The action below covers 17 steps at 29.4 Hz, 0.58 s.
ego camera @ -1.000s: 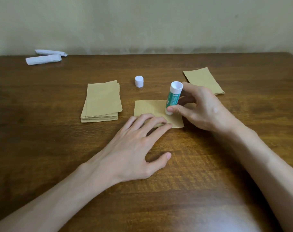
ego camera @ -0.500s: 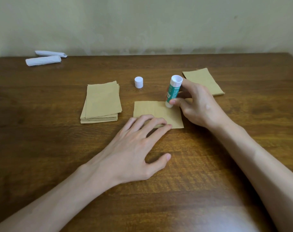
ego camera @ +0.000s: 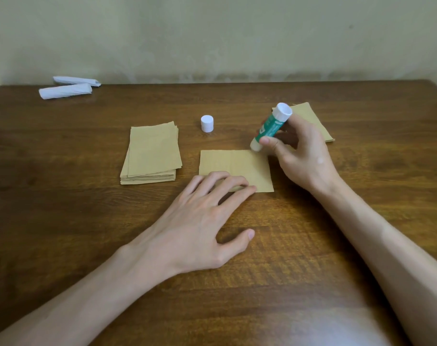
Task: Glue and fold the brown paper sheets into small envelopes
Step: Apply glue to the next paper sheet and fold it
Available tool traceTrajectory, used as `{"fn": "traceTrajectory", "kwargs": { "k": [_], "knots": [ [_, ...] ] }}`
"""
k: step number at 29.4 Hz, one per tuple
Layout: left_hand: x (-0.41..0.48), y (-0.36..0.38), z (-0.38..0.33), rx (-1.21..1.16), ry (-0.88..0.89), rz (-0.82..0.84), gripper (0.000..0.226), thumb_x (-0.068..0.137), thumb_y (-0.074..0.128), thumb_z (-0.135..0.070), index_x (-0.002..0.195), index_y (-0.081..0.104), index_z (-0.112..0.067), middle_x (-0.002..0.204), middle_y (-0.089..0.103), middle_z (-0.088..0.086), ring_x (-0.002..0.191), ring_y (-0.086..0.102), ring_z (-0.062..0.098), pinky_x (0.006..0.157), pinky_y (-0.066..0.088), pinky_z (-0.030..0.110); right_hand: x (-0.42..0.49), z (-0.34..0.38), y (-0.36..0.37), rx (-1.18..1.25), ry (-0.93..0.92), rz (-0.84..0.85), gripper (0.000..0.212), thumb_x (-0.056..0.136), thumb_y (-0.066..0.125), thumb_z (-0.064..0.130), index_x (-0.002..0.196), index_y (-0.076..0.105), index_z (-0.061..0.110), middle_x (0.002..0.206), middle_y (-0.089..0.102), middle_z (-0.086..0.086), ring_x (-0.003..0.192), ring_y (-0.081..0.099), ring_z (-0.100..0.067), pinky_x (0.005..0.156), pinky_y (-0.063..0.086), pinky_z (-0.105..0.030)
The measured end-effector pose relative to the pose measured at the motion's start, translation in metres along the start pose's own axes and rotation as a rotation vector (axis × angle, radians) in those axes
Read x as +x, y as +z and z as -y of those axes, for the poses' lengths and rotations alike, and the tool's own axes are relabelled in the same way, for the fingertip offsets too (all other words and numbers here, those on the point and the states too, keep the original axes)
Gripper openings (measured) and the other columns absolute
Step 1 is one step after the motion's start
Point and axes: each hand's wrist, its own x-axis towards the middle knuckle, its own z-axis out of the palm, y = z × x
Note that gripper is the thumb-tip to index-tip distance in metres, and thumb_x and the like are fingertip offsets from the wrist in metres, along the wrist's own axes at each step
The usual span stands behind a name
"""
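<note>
a dark wooden desk (ego camera: 62, 221) stands against a pale wall, and the work lies near its middle. the sheet in work (ego camera: 237, 163) is flat there. the stack of brown sheets (ego camera: 152, 151) is on its left, and the folded pieces (ego camera: 309, 118), which we take for finished envelopes, lie toward the far right. the white cap (ego camera: 207, 123) stands just beyond the sheet, and two white paper rolls (ego camera: 65, 91) lie at the far left corner.

what has changed is the glue stick (ego camera: 271, 127). one second ago its tip stood on the right half of the sheet, about the middle. half a second ago it was close to the far edge. now it is at the far edge itself, and the stick leans more to the right. we cannot tell if the tip touches the paper or is just lifted.

the right hand (ego camera: 304, 156) has thumb and fingers curled round the lower part of the stick. the left hand (ego camera: 195, 226) has not moved. its fingers are almost straight and spread, and the tips press the near edge of the sheet. the thumb rests apart on the wood, and the hand grasps nothing.

we judge that one stroke of glue is now drawn up to the far edge. the next step is probably to take the stick away and fold the sheet over the glue. the sheet has kept its place, so the fold can be straight.
</note>
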Motion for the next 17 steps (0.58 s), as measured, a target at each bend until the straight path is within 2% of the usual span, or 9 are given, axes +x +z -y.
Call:
{"fn": "traceTrajectory", "kwargs": {
  "k": [3,6,9,13,17],
  "knots": [
    [0.0,0.001,0.0,-0.014,0.004,0.006,0.072,0.1,0.032,-0.069,0.163,0.027,-0.034,0.162,0.025,-0.017,0.15,0.017,0.007,0.124,0.02,0.036,-0.002,0.004,-0.007,0.032,-0.031,-0.066,0.026,0.096,0.077,0.018,0.119,0.067,0.009,0.107,0.066,0.023,0.104,0.071,-0.002,0.09,0.056,-0.018],
    [0.0,0.001,0.0,-0.02,0.005,0.004,0.072,0.101,0.033,-0.069,0.163,0.028,-0.033,0.162,0.026,-0.016,0.151,0.018,0.008,0.125,0.022,0.038,-0.006,0.009,-0.007,0.094,-0.032,0.039,0.032,0.091,0.083,0.024,0.117,0.07,0.009,0.106,0.074,0.009,0.098,0.074,-0.007,0.088,0.06,-0.026],
    [0.0,0.001,0.0,-0.019,0.008,-0.01,0.071,0.101,0.034,-0.068,0.162,0.03,-0.032,0.162,0.027,-0.015,0.151,0.019,0.009,0.124,0.024,0.038,-0.012,0.013,0.0,0.089,-0.047,0.171,0.037,0.085,0.086,0.034,0.113,0.072,0.015,0.104,0.077,0.006,0.095,0.075,-0.01,0.088,0.062,-0.033],
    [0.0,0.001,-0.001,-0.016,0.008,-0.018,0.07,0.101,0.036,-0.066,0.161,0.033,-0.03,0.162,0.029,-0.014,0.151,0.022,0.013,0.124,0.024,0.038,-0.012,0.012,0.003,0.037,-0.091,0.264,0.022,0.092,0.081,0.02,0.111,0.07,0.019,0.107,0.077,0.009,0.105,0.073,-0.006,0.097,0.059,-0.036],
    [0.0,0.001,-0.001,-0.009,0.004,-0.009,0.07,0.101,0.035,-0.066,0.162,0.031,-0.031,0.162,0.028,-0.015,0.152,0.02,0.013,0.125,0.02,0.037,-0.009,0.011,0.007,-0.014,-0.101,0.246,0.019,0.095,0.074,0.003,0.11,0.069,0.013,0.109,0.077,0.008,0.112,0.069,0.001,0.103,0.053,-0.021]
  ]
}}
